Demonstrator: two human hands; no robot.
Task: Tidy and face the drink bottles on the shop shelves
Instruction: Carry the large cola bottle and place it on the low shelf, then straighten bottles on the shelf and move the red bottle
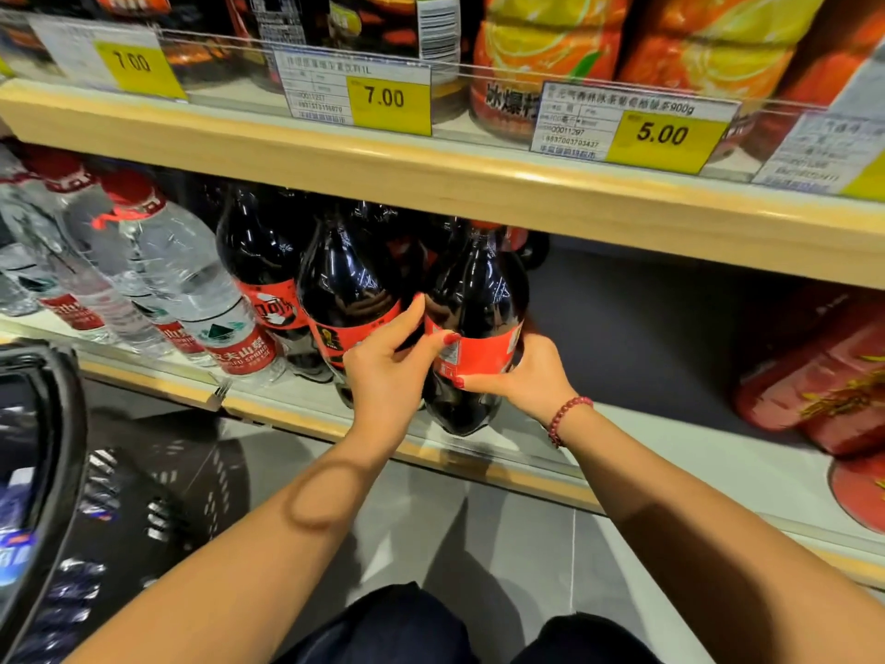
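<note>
A large dark cola bottle [474,299] with a red label stands at the front edge of the lower shelf [622,438]. My right hand [531,371] grips its label from the right side. My left hand [388,366] holds it from the left, thumb on the label, fingers reaching between it and the cola bottle beside it [349,289]. A third cola bottle [261,261] stands further left. The back of the held label, with small print, faces me.
Clear water bottles [191,285] with red caps fill the shelf's left end. Red packs [823,376] lie at the right, with a gap of bare shelf between. Orange drink bottles [550,55] and price tags sit above. A black basket [43,472] is at my left.
</note>
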